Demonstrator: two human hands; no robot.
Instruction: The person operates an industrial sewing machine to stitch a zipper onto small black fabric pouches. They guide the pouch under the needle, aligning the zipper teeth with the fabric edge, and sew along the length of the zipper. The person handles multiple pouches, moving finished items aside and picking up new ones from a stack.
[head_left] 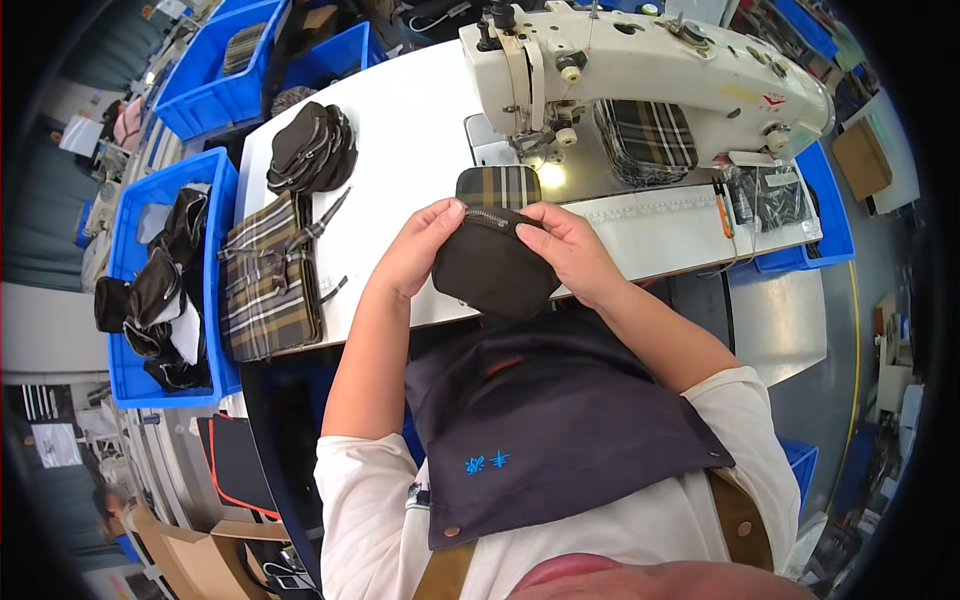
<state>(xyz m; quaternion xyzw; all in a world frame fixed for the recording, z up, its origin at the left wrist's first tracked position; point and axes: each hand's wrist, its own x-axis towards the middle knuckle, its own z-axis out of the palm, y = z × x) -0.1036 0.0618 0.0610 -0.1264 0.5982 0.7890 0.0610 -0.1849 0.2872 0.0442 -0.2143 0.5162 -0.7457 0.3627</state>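
Blue characters (488,461) mark the apron (590,420), a red emblem (774,99) the machine (650,75).

A white table (400,120) carries a sewing machine (650,75), stacked plaid panels (650,145), dark pouches (310,145) and folded plaid fabric (268,300).

This is a sewing workshop: a bulky white sewing machine (650,75) stands along the far edge of the white tabletop (405,120), stacked brown plaid fabric (262,310) at its left edge, beside a rectangular blue plastic crate (226,200).

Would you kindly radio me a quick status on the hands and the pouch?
Left hand and right hand gripping dark pouch near its zipper. Plaid piece just beyond, partly hidden by pouch. Sewing machine past that.
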